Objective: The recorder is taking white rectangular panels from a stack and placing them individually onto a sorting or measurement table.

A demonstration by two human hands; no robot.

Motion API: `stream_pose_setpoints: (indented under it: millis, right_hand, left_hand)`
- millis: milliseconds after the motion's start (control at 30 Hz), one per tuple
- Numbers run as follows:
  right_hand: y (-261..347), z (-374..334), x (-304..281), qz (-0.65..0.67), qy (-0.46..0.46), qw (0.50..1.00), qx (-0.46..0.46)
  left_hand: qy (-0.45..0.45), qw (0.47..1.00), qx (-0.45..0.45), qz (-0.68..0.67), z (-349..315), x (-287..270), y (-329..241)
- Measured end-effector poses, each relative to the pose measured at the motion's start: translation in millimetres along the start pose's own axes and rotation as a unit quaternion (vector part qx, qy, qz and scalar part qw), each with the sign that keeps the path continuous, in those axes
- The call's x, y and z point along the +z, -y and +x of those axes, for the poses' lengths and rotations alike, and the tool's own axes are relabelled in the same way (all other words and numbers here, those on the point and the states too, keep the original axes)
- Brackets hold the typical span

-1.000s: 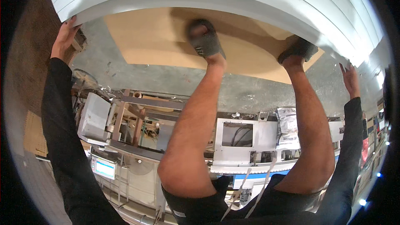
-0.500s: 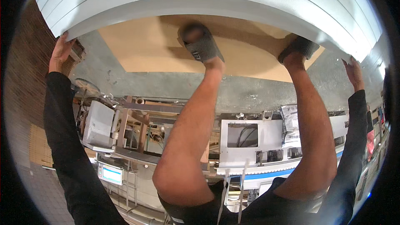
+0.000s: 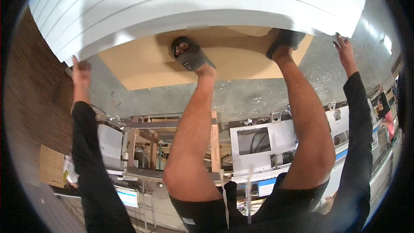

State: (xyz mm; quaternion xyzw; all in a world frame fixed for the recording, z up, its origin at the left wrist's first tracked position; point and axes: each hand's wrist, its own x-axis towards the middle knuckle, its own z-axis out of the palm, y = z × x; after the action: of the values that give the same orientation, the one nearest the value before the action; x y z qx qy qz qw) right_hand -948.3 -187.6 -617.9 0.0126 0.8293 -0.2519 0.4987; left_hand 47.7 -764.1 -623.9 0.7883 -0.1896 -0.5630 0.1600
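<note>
A wide white panel point(image 3: 194, 1) with long parallel grooves spans the top of the view, its near edge curving across above my feet. At its near left corner my left hand point(image 3: 82, 77) grips the edge, with a finger or thumb pointing up against it and the others curled. My right hand point(image 3: 346, 54) is closed on the edge near the right corner, only the fingertips touching it. What the fingers do beneath the panel is hidden. My sandalled feet stand on a flat brown board point(image 3: 142, 62) on the floor, partly covered by the panel.
Stacked brown sheets point(image 3: 34, 90) rise at the left. Toward the lower edge are a wooden frame point(image 3: 166, 124), a white machine housing point(image 3: 280, 136) with a blue strip, and a lit screen point(image 3: 127, 196). Something pink point(image 3: 389, 123) shows far right.
The panel has swung round and shifted left, its right end now farther away. My right hand has moved left and away, my left hand nearer and slightly right. Both keep their grip.
</note>
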Motion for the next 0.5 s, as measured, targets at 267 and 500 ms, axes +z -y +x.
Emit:
stream_pose_setpoints:
  millis: [267,500]
  right_hand:
    - [24,-70,119,0.475,-0.033,0.868,0.14]
    - [30,-85,108,0.28,-0.014,0.949,0.145]
  left_hand:
    - [0.106,0.939,-0.062,-0.321,-187,306,120]
    - [0.069,0.979,-0.1,-0.163,-194,289,120]
